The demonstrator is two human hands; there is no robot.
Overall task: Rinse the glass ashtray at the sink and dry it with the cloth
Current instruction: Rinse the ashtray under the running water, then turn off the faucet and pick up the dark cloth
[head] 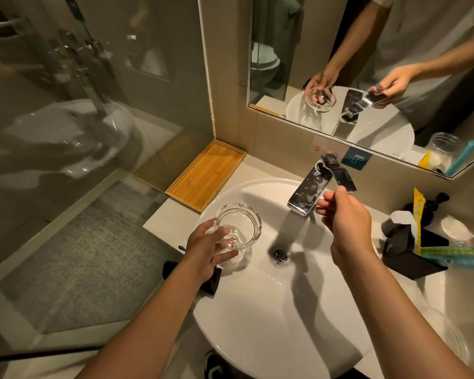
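Note:
My left hand [207, 250] holds the round clear glass ashtray [241, 222] over the left part of the white sink [257, 310], fingers inside its bowl. My right hand [345, 220] is raised at the chrome tap [307, 192], its fingertips pinching the end of the lifted tap lever [339, 173]. No water stream shows under the spout. A dark cloth [212, 280] lies on the counter at the sink's left rim, partly hidden under my left wrist.
A bamboo tray [205, 176] lies on the counter at the back left. A black box [405, 250] with coloured packets, a glass jar and a white puff stand on the right. The drain [281, 255] is mid-basin. A mirror hangs behind and a glass shower wall stands on the left.

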